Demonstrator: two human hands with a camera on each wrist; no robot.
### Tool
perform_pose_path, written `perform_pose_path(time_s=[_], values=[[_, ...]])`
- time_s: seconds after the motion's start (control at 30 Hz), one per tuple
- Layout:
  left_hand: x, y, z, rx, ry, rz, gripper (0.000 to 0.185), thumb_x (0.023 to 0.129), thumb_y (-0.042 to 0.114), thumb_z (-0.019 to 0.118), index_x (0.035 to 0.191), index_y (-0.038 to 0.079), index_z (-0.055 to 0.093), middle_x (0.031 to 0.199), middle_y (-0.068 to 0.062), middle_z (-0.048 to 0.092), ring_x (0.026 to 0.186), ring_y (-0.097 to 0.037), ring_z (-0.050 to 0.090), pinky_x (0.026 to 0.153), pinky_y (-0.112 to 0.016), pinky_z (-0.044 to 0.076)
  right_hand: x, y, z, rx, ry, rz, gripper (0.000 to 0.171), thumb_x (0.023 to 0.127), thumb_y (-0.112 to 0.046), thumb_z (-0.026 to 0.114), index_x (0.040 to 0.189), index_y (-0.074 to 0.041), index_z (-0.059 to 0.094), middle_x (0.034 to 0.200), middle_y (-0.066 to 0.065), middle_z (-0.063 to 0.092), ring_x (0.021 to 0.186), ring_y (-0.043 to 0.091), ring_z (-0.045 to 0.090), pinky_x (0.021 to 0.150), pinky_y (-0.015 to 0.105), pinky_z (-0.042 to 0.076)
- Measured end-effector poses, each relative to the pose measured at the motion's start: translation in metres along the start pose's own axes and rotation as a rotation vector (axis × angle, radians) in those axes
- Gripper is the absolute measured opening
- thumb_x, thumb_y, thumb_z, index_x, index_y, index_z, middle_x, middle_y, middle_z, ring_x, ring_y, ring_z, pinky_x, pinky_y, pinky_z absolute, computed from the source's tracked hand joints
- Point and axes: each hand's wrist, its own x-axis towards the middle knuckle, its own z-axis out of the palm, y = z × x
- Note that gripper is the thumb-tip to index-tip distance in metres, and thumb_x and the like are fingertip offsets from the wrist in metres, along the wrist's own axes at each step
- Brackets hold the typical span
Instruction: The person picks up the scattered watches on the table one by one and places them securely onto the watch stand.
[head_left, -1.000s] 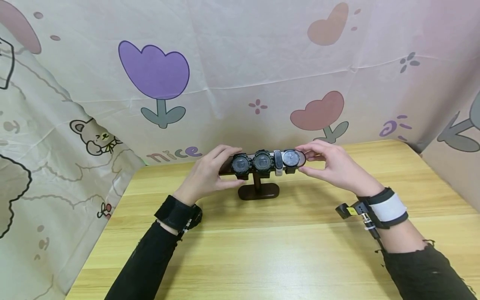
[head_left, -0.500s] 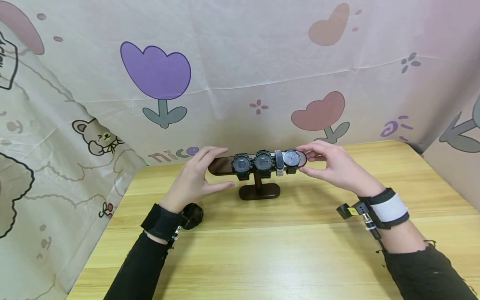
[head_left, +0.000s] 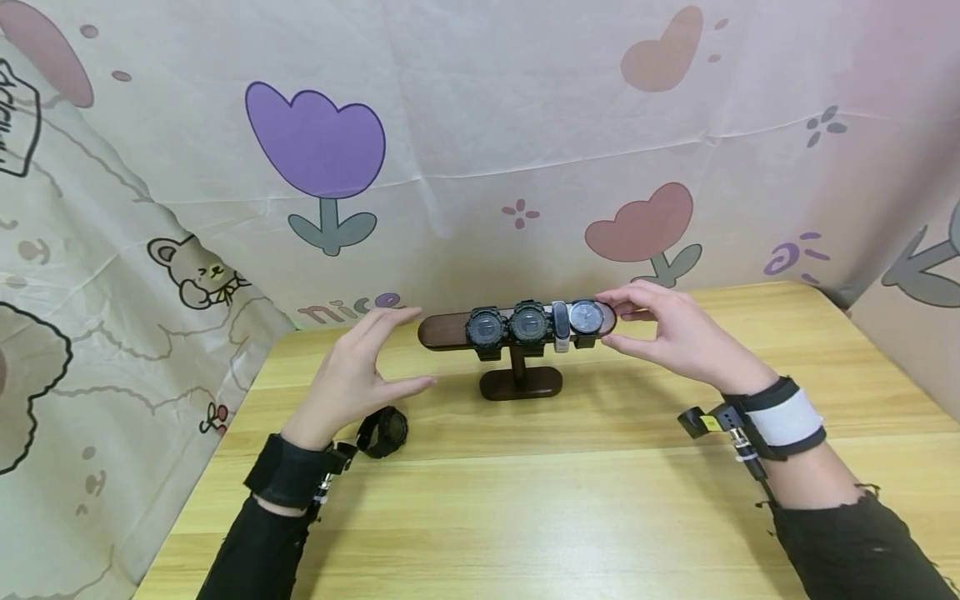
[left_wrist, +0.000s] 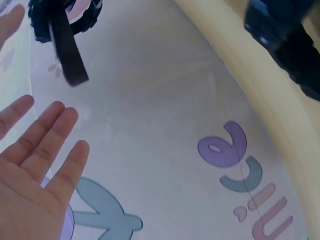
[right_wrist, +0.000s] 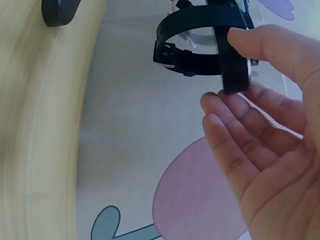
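Note:
A dark wooden T-shaped watch stand (head_left: 442,330) stands at the back of the table. Its bar carries two black digital watches (head_left: 485,327), a pale slim band (head_left: 559,325) and a silver-faced watch (head_left: 586,317) at the right end. My right hand (head_left: 621,322) pinches that silver-faced watch (right_wrist: 235,75) between thumb (right_wrist: 265,45) and fingertips. My left hand (head_left: 375,358) is open, fingers straight, held apart from the bar's bare left end. It holds nothing, as the open palm (left_wrist: 35,170) shows. A loose black watch (head_left: 384,431) lies on the table by my left wrist.
The light wooden table (head_left: 570,517) is walled on three sides by a cloth backdrop (head_left: 465,133) printed with tulips and bears. The stand's oval base (head_left: 521,383) sits between my hands. Black straps with cameras wrap both wrists.
My left hand has drawn back from the bar's left end, leftward and toward me, uncovering the bar end and the loose watch on the table. The right hand stays on the silver-faced watch.

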Motion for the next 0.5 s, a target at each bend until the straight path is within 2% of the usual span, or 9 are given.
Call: perform_pose_path(time_s=[0.13,0.27,0.37,0.5], values=[[-0.011,-0.001,-0.009,0.019,-0.007,-0.029,0.089,0.076,0.037,0.099,0.15,0.01,0.059,0.144,-0.01,0.065,0.133,-0.032,0.064,0.107,-0.054,0.057,-0.001,-0.002,-0.003,0.002,0.007,-0.014,0.05,0.092,-0.017,0.087,0.138,-0.013,0.07,0.124,0.003,0.073,0.115,0.024,0.072,0.096,0.026,0.056],[-0.021,-0.002,-0.017,0.04,-0.047,-0.075,0.084,0.076,0.039,0.098,0.145,0.008,0.061,0.142,-0.011,0.067,0.131,-0.034,0.065,0.104,-0.056,0.058,-0.001,-0.004,-0.008,0.032,0.033,-0.029,0.05,0.091,-0.012,0.087,0.138,-0.01,0.07,0.13,0.006,0.074,0.116,0.024,0.072,0.098,0.01,0.05],[-0.028,-0.002,-0.02,0.058,-0.109,-0.108,0.079,0.077,0.04,0.097,0.141,0.008,0.064,0.138,-0.009,0.069,0.127,-0.033,0.068,0.102,-0.056,0.059,-0.001,-0.007,-0.012,0.04,0.058,-0.022,0.051,0.089,-0.008,0.088,0.136,-0.01,0.07,0.129,0.003,0.074,0.115,0.017,0.071,0.098,0.003,0.047],[-0.036,-0.002,-0.023,0.077,-0.21,-0.141,0.07,0.078,0.04,0.096,0.135,0.013,0.067,0.134,-0.005,0.071,0.122,-0.03,0.071,0.096,-0.053,0.061,-0.002,-0.013,-0.016,0.023,0.086,-0.019,0.051,0.086,-0.006,0.089,0.134,-0.012,0.071,0.124,-0.002,0.075,0.112,0.007,0.069,0.099,0.003,0.048]])
